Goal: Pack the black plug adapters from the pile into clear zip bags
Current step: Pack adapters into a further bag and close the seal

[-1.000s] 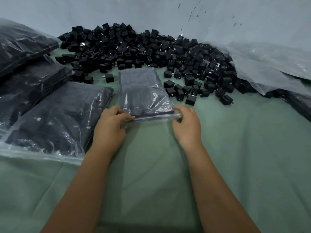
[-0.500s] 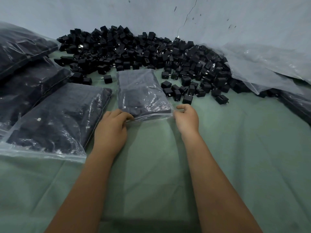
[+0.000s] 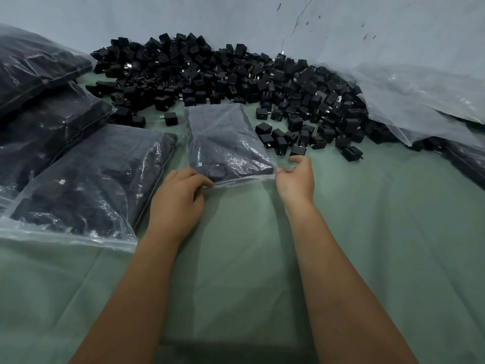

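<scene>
Dim, even overhead light; glare on the filled zip bags point(image 3: 86, 177); wide-angle distortion bends the frame edges.

Both hands pinch the near edge of a filled zip bag point(image 3: 225, 143): left hand point(image 3: 178, 203), right hand point(image 3: 296, 179), before the adapter pile point(image 3: 236, 77).

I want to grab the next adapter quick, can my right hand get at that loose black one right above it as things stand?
Probably yes. The loose adapter lies just past the right hand on bare green cloth, nothing between. But that hand pinches the small zip bag corner, so it must release first.
</scene>
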Tool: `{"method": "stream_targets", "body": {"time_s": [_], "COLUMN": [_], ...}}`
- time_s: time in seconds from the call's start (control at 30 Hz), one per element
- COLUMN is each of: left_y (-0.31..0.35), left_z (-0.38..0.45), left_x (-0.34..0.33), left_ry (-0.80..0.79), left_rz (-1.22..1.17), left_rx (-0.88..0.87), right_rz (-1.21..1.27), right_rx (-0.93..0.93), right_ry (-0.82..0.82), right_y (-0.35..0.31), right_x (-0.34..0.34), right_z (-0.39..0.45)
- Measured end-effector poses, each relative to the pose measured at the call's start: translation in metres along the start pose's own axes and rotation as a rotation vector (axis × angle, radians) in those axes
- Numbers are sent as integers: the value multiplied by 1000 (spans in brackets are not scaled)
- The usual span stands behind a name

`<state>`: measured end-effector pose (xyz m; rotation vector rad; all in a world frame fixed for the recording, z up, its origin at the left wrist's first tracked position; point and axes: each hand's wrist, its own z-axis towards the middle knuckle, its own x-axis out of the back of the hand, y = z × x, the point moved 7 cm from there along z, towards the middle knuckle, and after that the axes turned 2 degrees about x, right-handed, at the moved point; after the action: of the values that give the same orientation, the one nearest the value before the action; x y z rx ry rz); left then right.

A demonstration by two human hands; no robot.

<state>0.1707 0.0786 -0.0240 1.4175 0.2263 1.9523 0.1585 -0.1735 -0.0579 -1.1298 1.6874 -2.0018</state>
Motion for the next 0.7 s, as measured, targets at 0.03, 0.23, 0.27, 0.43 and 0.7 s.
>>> {"method": "stream_targets", "body": {"time_s": [0.03,0.23,0.27,0.43,0.7], "left_y": [1,3,4,3,9], "left_z": [0,0,0,2,-2], "left_x": [-1,-1,-1,-2,4], "left_ry": [-8,-1,-1,-18,-15], "left_rz": [-2,48,54,48,-91], "left_rx": [-8,-12,-12,-5,-75], "right_rz": [3,-146,-159,-30,310], "right_rx": [-10,67,51,-103,-250], "right_ry": [17,52,25,-86,21], "right_y": [0,-6,-8,-5,1], "right_x": [0,3,4,-2,3], "right_z": [0,-5,-4,-3,-1]}}
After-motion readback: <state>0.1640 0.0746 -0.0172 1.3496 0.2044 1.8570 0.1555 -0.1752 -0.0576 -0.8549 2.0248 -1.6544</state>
